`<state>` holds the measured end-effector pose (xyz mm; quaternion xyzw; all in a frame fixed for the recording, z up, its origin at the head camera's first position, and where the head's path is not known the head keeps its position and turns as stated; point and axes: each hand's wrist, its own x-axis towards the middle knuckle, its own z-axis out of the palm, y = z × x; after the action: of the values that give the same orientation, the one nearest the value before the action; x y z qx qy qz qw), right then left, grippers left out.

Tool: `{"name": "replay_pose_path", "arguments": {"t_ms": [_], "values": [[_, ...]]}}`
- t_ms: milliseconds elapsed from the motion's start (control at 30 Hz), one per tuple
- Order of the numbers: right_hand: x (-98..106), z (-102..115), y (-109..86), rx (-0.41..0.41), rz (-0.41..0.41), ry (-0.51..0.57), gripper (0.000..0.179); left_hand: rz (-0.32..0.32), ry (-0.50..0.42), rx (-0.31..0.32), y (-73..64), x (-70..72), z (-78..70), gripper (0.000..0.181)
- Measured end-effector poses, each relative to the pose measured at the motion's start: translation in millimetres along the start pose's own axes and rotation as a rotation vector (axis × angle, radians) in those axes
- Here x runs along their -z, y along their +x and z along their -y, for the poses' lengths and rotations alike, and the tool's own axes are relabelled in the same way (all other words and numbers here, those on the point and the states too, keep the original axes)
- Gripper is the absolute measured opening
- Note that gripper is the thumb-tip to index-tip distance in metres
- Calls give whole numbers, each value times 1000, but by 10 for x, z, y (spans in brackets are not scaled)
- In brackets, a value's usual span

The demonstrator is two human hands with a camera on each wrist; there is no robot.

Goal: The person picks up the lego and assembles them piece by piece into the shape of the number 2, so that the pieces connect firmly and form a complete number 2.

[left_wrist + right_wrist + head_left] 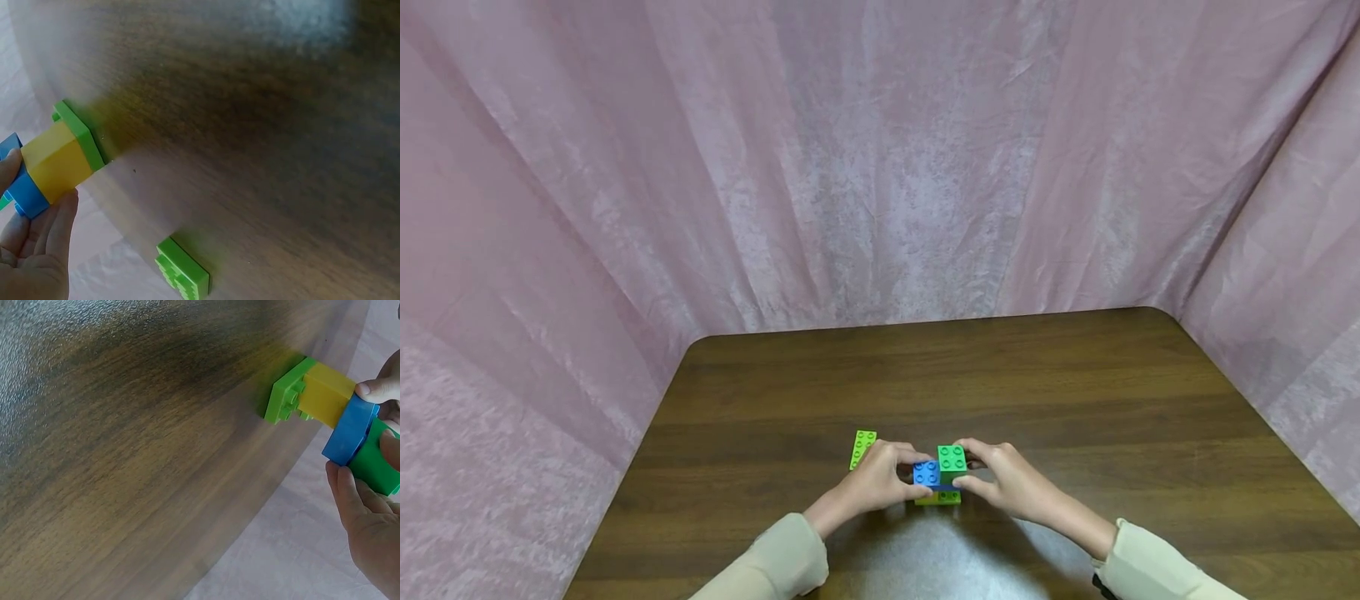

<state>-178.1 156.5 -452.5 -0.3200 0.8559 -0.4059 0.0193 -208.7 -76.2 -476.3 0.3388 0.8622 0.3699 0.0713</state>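
Note:
A small stack of toy building bricks stands on the table between the hands. At its bottom lies a flat lime-green brick (287, 390), with a yellow brick (325, 394) on one end of it. A blue brick (926, 473) sits over the yellow one and juts out past it. On the blue brick's right end is a square green brick (952, 462). From the left, my left hand (880, 479) pinches the blue brick between thumb and fingers. Opposite it, my right hand (1003, 481) grips the green brick, its fingertips also at the blue brick's end.
Another lime-green brick (862, 447) with studs on top lies on the table just beyond my left hand, partly hidden by it. The brown wooden table (1037, 383) ends at pink curtains (880, 167) behind and at both sides.

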Motion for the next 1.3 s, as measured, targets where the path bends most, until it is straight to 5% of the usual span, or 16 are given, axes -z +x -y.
{"name": "replay_pose_path", "arguments": {"t_ms": [467,733,1300], "values": [[-70,1,-24,15,1,-18,30,10,1,19,-37,3,6,35],[-63,-6,4,46,-16,-67,29,-23,-8,-20,-19,-12,45,35],[21,50,52,5,41,-89,30,-31,-54,-14,3,-12,80,36]]}}
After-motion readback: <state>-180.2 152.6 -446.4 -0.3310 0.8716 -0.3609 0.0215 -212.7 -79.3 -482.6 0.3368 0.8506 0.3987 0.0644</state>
